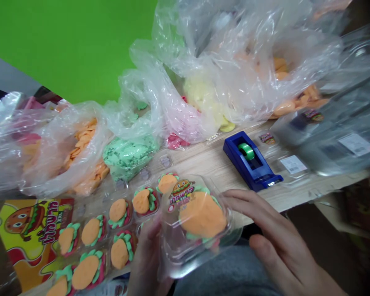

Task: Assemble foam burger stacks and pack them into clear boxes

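**Clamshell in hand, tray cells mostly filled**

Left hand (pixel 144 257) grips a clear plastic clamshell (pixel 197 226) from below. Right hand (pixel 276 234) is open, fingers spread, tips at or just beside the clamshell's edge; contact unclear. The clamshell sits over the person's jeans (pixel 225 273), holding one large burger-shaped candy (pixel 202 216) under a cartoon burger sticker (pixel 181 192).

Beside it, a clear blister tray (pixel 120 230) lies on the wooden surface (pixel 209 164): at least eight cells hold burger candies. Cells toward the bags (pixel 144 174) look unfilled, though glare hides detail. A yellow printed card (pixel 33 234) lies at its left end.

Behind, open plastic bags hold loose stock: orange pieces (pixel 84 158), green (pixel 129 158), pink (pixel 176 142), yellow (pixel 206 102), more orange (pixel 280 70). A blue tape dispenser (pixel 249 162) with a green roll (pixel 246 151) stands right.
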`<action>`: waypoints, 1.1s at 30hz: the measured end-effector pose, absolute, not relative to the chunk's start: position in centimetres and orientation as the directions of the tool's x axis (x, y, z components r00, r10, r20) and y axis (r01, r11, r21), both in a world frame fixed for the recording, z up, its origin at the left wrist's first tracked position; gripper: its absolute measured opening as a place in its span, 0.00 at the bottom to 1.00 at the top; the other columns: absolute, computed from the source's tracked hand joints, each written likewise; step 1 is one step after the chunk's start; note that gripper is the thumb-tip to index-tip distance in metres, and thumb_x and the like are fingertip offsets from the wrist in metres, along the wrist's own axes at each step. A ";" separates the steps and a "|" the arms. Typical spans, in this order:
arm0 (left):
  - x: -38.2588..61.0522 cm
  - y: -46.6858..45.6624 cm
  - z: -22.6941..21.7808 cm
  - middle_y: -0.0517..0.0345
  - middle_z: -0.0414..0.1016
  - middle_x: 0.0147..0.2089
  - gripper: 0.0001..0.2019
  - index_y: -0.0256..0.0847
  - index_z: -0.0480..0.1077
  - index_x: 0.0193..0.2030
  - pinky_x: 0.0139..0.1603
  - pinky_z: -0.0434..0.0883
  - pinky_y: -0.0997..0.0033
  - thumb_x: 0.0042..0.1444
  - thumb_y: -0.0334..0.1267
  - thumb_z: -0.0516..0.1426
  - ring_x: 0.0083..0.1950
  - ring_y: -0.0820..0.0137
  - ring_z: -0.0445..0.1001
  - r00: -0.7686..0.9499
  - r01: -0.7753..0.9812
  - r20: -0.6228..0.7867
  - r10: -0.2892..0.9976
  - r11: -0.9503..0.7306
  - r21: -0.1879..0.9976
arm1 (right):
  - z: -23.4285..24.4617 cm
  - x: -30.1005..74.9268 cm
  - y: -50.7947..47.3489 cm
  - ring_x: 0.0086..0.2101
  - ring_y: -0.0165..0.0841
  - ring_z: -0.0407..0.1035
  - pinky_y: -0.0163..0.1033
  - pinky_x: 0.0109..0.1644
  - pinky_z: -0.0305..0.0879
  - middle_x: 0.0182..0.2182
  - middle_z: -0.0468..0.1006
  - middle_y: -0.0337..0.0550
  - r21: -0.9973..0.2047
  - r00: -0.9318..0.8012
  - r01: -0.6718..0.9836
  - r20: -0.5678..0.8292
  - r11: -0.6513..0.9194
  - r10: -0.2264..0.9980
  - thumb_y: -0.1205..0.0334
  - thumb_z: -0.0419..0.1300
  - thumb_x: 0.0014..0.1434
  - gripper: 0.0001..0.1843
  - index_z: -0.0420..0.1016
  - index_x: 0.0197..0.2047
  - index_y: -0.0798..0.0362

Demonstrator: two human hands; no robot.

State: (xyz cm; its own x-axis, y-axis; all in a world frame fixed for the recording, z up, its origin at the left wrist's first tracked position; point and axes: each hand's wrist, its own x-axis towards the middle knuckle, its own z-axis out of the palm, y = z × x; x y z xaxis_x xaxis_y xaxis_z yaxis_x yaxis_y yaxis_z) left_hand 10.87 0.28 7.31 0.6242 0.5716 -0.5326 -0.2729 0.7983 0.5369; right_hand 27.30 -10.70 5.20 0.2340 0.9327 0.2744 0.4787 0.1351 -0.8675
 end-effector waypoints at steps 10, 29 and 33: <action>11.4 -0.3 8.0 0.55 0.78 0.49 0.18 0.44 0.73 0.51 0.56 0.66 0.57 0.55 0.43 0.55 0.56 0.54 0.69 0.589 -0.318 -0.480 0.650 0.733 0.602 | 4.9 26.1 -10.3 0.55 0.34 0.62 0.34 0.55 0.65 0.54 0.63 0.46 -0.877 0.226 0.472 0.214 0.086 0.950 0.65 0.60 0.57 0.31 0.54 0.61 0.45; 12.0 -0.6 7.9 0.61 0.79 0.45 0.18 0.50 0.75 0.45 0.46 0.74 0.71 0.46 0.30 0.64 0.50 0.62 0.75 0.400 -0.264 -0.524 0.752 0.642 0.719 | 5.0 23.9 -9.0 0.23 0.19 0.71 0.30 0.29 0.75 0.45 0.63 0.41 -0.968 0.557 -0.199 0.016 0.152 0.830 0.74 0.57 0.57 0.17 0.75 0.44 0.43; 12.1 -0.2 8.1 0.61 0.79 0.47 0.19 0.49 0.76 0.44 0.44 0.75 0.74 0.43 0.29 0.65 0.51 0.62 0.74 0.321 -0.280 -0.503 0.803 0.587 0.759 | 5.0 24.2 -9.3 0.35 0.26 0.74 0.29 0.35 0.74 0.51 0.63 0.44 -0.983 0.503 -0.076 0.107 0.168 0.858 0.77 0.53 0.57 0.24 0.72 0.51 0.42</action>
State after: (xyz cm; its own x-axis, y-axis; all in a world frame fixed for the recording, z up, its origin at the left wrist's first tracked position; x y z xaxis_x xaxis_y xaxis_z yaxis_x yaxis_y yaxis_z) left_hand 12.13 -0.18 8.10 0.3212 0.8027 -0.5025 -0.2801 0.5874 0.7593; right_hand 24.25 -9.26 4.98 0.5025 0.8579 0.1075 -0.0764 0.1679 -0.9828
